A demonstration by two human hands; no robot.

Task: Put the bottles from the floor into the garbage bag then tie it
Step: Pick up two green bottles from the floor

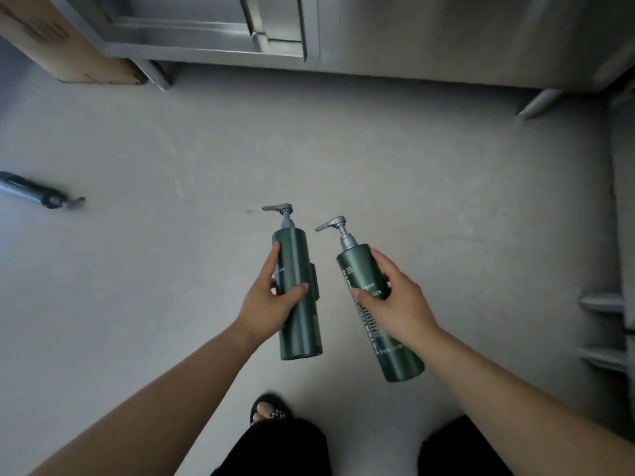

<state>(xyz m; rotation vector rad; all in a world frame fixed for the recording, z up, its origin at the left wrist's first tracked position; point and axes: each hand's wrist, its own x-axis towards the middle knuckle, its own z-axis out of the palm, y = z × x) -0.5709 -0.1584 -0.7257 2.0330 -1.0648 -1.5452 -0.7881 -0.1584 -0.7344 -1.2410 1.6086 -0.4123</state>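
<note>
The person stands over a pale grey floor (171, 149) with 2 dark green pump bottles held up in front of them, one in each hand. The left hand (271, 304) wraps around the middle of the left pump bottle (299, 317), thumb across its front and fingers curled behind, so that grip is closed tight on it. The right hand (398, 304) clasps the right pump bottle (360, 269) at mid-body in the same way, its grip pressed around white lettering on the label. Both bottles point their grey pump heads away from the person, and the 2 are near each other but not touching. A 3rd green pump bottle (34, 192) lies on its side on the floor, well apart at the left edge. A cardboard box (58, 46) sits at upper left beside a stainless steel cabinet (412, 36). A sandalled foot (269, 408) shows below.
</note>
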